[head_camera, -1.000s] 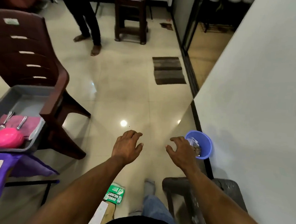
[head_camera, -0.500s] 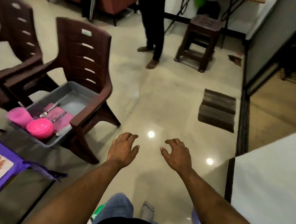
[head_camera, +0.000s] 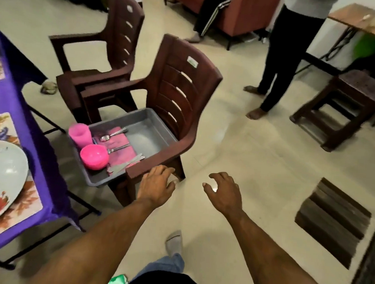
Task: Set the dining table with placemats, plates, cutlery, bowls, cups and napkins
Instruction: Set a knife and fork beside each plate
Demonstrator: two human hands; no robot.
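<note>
A grey tray rests on the seat of a brown plastic chair. Inside it are a pink cup, a pink bowl, a pink napkin and several pieces of cutlery. My left hand hovers empty just right of the chair's near armrest, fingers relaxed. My right hand hangs over the floor, also empty with loosely curled fingers. At the left, the table with a purple cloth carries a floral placemat and a white plate.
A second brown chair stands behind the first. A person stands on the floor at upper right, near a brown stool. A dark mat lies on the floor at right. Another seated person's legs show at top.
The view has swung left and come closer to the chair with the tray. The table edge with the plate now shows. Both hands stay empty, held out in front.
</note>
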